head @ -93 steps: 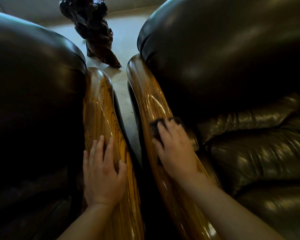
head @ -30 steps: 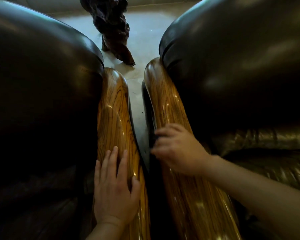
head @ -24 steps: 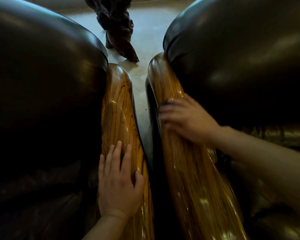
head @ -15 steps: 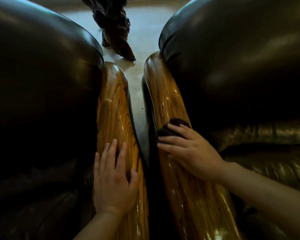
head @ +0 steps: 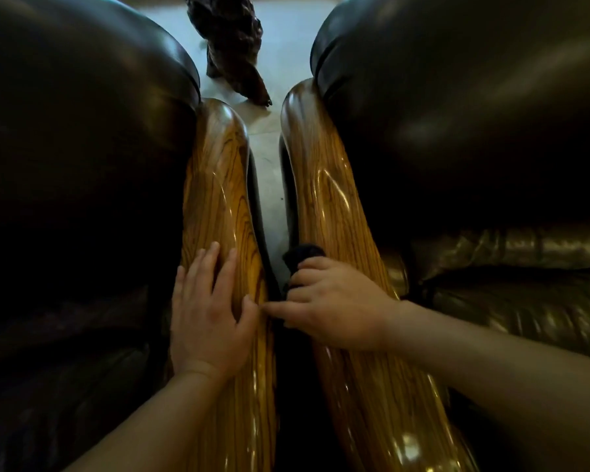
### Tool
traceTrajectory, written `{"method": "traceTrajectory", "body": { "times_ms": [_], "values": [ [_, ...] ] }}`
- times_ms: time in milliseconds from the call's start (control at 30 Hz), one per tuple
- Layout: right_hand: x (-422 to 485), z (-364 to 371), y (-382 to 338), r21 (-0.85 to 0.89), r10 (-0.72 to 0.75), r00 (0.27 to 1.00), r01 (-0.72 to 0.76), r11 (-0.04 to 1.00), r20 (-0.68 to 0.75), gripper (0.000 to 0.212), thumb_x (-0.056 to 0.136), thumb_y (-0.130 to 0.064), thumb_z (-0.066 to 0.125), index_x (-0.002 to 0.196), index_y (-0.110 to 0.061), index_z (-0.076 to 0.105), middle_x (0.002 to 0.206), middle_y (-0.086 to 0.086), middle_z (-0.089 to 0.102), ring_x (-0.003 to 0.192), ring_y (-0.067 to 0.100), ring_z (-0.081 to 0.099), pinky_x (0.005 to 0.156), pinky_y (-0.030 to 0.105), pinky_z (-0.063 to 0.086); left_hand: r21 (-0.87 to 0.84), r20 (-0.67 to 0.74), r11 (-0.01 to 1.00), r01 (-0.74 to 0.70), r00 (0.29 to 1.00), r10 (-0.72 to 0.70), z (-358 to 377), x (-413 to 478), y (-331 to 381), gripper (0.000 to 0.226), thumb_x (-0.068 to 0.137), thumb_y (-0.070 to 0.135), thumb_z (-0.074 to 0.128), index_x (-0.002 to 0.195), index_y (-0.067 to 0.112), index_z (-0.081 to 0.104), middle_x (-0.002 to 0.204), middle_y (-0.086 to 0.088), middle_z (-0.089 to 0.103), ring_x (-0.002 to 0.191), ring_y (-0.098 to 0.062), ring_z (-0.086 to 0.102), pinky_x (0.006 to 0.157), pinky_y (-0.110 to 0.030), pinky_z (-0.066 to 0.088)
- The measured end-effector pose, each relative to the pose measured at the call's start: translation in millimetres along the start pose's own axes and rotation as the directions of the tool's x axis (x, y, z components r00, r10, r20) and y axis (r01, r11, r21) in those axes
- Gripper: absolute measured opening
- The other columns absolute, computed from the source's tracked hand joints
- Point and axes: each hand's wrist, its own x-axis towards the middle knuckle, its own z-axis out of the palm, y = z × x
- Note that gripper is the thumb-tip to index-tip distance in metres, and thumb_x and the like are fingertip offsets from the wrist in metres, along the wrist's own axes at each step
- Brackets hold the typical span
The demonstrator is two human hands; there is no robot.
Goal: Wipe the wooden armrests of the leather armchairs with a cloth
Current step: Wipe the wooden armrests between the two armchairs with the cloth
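Note:
Two glossy striped wooden armrests run side by side away from me: the left armrest [head: 218, 185] and the right armrest [head: 324, 185]. My left hand [head: 206, 311] lies flat on the left armrest, fingers spread, holding nothing. My right hand [head: 334, 301] grips a small dark cloth [head: 300, 255] and presses it against the inner left edge of the right armrest, over the gap between the chairs. Most of the cloth is hidden under my fingers.
Dark leather armchair backs bulge on the left [head: 82, 131] and right [head: 457, 114]. A narrow strip of pale floor [head: 269, 185] shows between the chairs. A dark gnarled wooden object [head: 232, 46] stands on the floor beyond the armrests.
My right hand with the cloth has slid back toward me and over to the inner edge of the right armrest. My left hand has stayed flat on the left armrest.

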Motion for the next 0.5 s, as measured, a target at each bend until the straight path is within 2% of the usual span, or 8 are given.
{"method": "traceTrajectory", "body": {
  "times_ms": [100,167,233,267,300,367,400,500],
  "values": [
    [-34,17,-26,-0.051,-0.014,0.999,0.016,0.999,0.045,0.040,0.095,-0.034,0.054,0.135,-0.029,0.050,0.115,-0.008,0.068,0.123,0.020,0.055,0.116,0.046,0.029,-0.025,-0.008,1.000,-0.008,1.000,0.008,-1,-2,-1,0.066,0.090,0.043,0.038,0.152,0.023,0.029,0.159,-0.006,0.025,0.148,-0.020,0.016,0.121,-0.048,0.012],
    [-64,31,-44,-0.023,-0.131,0.989,0.133,0.991,0.075,0.038,0.100,-0.032,0.050,0.138,-0.029,0.048,0.120,-0.008,0.065,0.129,0.020,0.049,0.119,0.045,0.020,-0.042,-0.022,0.999,-0.015,1.000,0.014,0,-2,-1,0.065,0.090,0.042,0.039,0.151,0.023,0.030,0.158,-0.007,0.027,0.148,-0.021,0.017,0.121,-0.049,0.012],
    [-87,39,-47,-0.008,-0.210,0.975,0.211,0.977,0.074,0.041,0.103,-0.033,0.045,0.144,-0.030,0.044,0.138,-0.006,0.056,0.141,0.022,0.038,0.123,0.045,0.011,-0.042,-0.037,0.999,-0.022,0.999,0.021,1,-2,-2,0.064,0.090,0.040,0.041,0.150,0.021,0.032,0.157,-0.008,0.028,0.147,-0.021,0.019,0.121,-0.048,0.012],
    [-89,40,-40,-0.012,-0.142,0.989,0.142,0.990,0.037,0.045,0.102,-0.036,0.045,0.146,-0.031,0.041,0.148,-0.004,0.047,0.147,0.023,0.030,0.123,0.046,0.009,-0.043,-0.040,0.999,-0.023,0.999,0.021,1,-2,-2,0.063,0.090,0.040,0.042,0.150,0.021,0.033,0.157,-0.008,0.029,0.147,-0.022,0.019,0.121,-0.048,0.012],
    [-83,38,-29,0.001,0.012,0.999,-0.012,1.000,-0.039,0.049,0.100,-0.039,0.046,0.148,-0.030,0.039,0.156,-0.003,0.038,0.150,0.024,0.023,0.123,0.047,0.010,-0.044,-0.042,0.999,-0.024,0.999,0.022,0,-2,-2,0.063,0.090,0.040,0.042,0.150,0.021,0.033,0.157,-0.008,0.029,0.147,-0.022,0.019,0.121,-0.047,0.011],
    [-57,25,-2,0.109,0.384,0.902,-0.369,0.923,-0.200,0.055,0.099,-0.042,0.046,0.151,-0.025,0.037,0.162,0.000,0.028,0.153,0.023,0.015,0.122,0.049,0.015,-0.046,-0.044,0.999,-0.025,0.999,0.023,1,-2,-2,0.063,0.090,0.040,0.043,0.149,0.021,0.034,0.157,-0.008,0.029,0.147,-0.021,0.018,0.121,-0.045,0.009],
    [-42,18,8,0.166,0.500,0.837,-0.473,0.865,-0.223,0.056,0.099,-0.043,0.044,0.151,-0.022,0.037,0.163,0.000,0.026,0.153,0.022,0.015,0.122,0.049,0.018,-0.046,-0.046,0.999,-0.024,0.999,0.022,1,-2,-2,0.063,0.089,0.040,0.043,0.149,0.021,0.033,0.157,-0.007,0.029,0.147,-0.021,0.018,0.121,-0.044,0.009],
    [-23,19,11,0.217,0.628,0.729,-0.589,0.778,-0.273,0.057,0.099,-0.044,0.043,0.150,-0.019,0.037,0.162,-0.001,0.028,0.151,0.020,0.020,0.123,0.046,0.017,-0.036,-0.057,0.999,-0.026,0.998,0.024,1,-1,-2,0.063,0.089,0.041,0.043,0.149,0.022,0.033,0.156,-0.007,0.029,0.147,-0.021,0.019,0.121,-0.045,0.010]
  ]
}}
